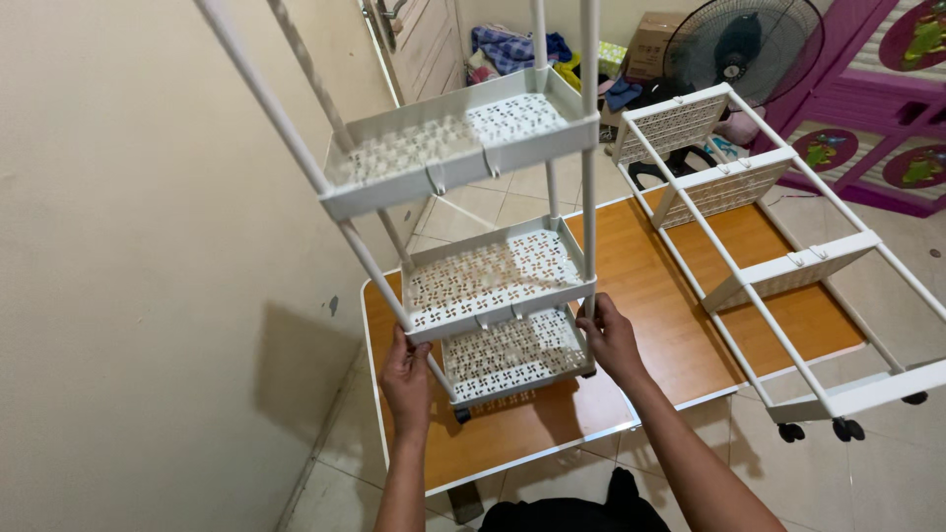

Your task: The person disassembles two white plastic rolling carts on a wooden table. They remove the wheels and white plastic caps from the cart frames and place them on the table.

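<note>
The white tiered rack [493, 266] stood upright on the wooden tabletop [670, 325], its castors near the front edge. The left hand [406, 379] had its grip closed round the front-left pole low down; the right hand [611, 340] clasped the front-right pole beside the lowest tray — steadying or seating the frame, by the look of it. Any further move would call for keeping it plumb. A second rack [778, 256] lay on its side to the right. Behind — a brown cardboard box [652, 44] by the black fan [744, 44].
</note>
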